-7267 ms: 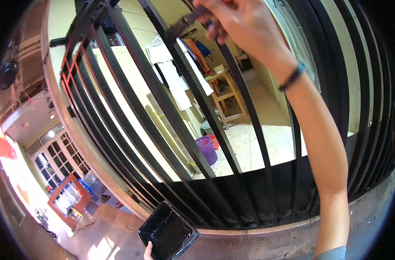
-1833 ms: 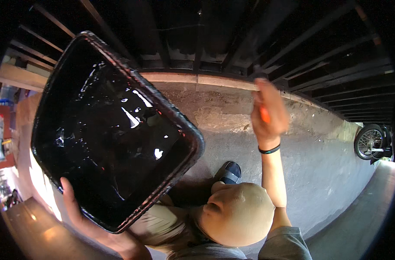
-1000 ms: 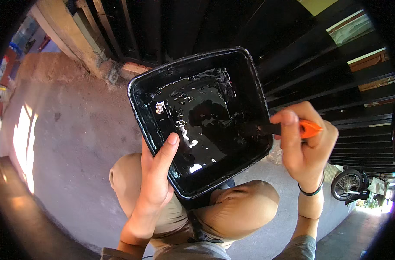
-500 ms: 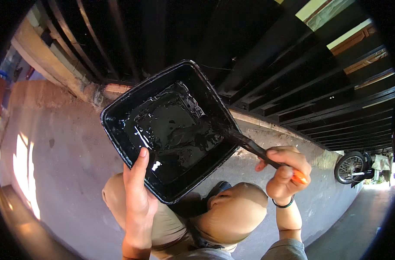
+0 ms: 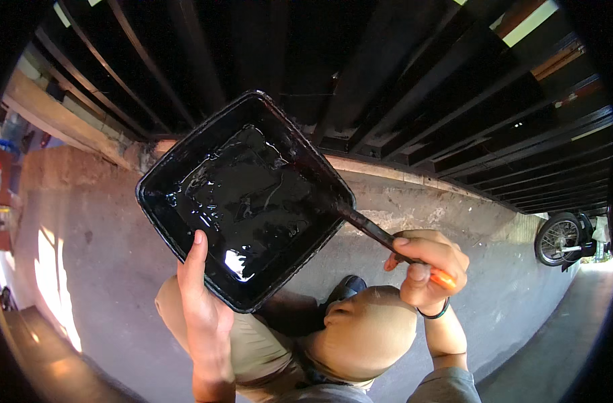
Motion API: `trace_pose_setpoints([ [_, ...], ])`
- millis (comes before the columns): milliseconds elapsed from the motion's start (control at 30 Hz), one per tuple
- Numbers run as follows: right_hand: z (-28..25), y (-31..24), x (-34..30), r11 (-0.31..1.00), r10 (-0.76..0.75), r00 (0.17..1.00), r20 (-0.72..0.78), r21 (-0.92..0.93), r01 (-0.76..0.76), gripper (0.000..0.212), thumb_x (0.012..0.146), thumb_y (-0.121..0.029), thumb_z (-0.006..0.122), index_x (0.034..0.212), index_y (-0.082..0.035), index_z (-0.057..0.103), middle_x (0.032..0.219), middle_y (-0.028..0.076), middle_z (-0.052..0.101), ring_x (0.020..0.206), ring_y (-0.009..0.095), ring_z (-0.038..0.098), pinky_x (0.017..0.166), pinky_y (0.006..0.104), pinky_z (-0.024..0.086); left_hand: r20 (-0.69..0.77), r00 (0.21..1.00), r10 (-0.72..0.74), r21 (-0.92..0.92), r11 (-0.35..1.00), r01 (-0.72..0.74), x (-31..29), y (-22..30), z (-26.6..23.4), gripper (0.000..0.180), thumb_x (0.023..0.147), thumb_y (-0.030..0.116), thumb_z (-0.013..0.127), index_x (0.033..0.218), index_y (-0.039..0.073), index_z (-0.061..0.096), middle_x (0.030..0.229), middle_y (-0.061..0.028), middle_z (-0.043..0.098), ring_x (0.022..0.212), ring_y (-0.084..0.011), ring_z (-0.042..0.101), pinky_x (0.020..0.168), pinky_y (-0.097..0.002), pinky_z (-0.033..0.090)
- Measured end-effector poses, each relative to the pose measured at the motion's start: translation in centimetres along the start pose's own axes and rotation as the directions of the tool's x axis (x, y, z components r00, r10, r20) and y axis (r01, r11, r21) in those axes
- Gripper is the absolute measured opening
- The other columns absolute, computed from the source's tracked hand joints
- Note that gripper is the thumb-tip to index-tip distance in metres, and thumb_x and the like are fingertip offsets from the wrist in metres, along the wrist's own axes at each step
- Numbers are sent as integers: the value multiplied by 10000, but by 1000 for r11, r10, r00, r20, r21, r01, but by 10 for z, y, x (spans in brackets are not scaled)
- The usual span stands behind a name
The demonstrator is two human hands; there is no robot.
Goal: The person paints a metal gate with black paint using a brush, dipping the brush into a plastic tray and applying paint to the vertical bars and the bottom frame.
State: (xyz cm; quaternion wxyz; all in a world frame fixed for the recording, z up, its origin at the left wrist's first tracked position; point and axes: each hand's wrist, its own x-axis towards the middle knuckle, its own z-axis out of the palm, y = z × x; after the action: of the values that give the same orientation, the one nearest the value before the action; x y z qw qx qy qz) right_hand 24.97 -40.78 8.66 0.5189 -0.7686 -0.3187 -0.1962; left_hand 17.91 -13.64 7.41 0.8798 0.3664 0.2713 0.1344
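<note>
One tray [image 5: 287, 266] holds black liquid [image 5: 242, 195].

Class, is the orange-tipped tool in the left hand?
No, the right hand grips the tool, while the left hand holds the black tray.

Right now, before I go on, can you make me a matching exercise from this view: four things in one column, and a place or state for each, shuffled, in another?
Things
1. left hand
2. right hand
3. black tub
4. motorcycle wheel

Places and states
A. near the right edge of the picture, spokes showing
B. contains glossy black liquid
C. thumb over the tub's near-left rim
D. closed around the orange-ended brush handle

Right pairs
1-C; 2-D; 3-B; 4-A
</note>
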Motion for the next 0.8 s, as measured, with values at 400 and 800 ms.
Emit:
trace_pose_setpoints([
  [400,-21,66,7,761,590,662,-462,593,-264,450,1140,-412,507,1325,-15,608,1013,157,775,574,114,600,510,250,483,-143,989,23,4,1000,-23,-9,2,-6,426,1062,251,642,1393,-15,615,1324,-160,708,1143,-287,723,1008,-435,587],
  [800,6,6,11,983,113,993,29,144,-116,379,1057,-277,676,1018,99,703,884,219,749,631,247,750,569,309,597,-189,979,78,-79,992,-94,-3,8,4,388,1054,179,652,1322,-102,629,1231,-196,730,1032,-286,756,910,-417,628],
])
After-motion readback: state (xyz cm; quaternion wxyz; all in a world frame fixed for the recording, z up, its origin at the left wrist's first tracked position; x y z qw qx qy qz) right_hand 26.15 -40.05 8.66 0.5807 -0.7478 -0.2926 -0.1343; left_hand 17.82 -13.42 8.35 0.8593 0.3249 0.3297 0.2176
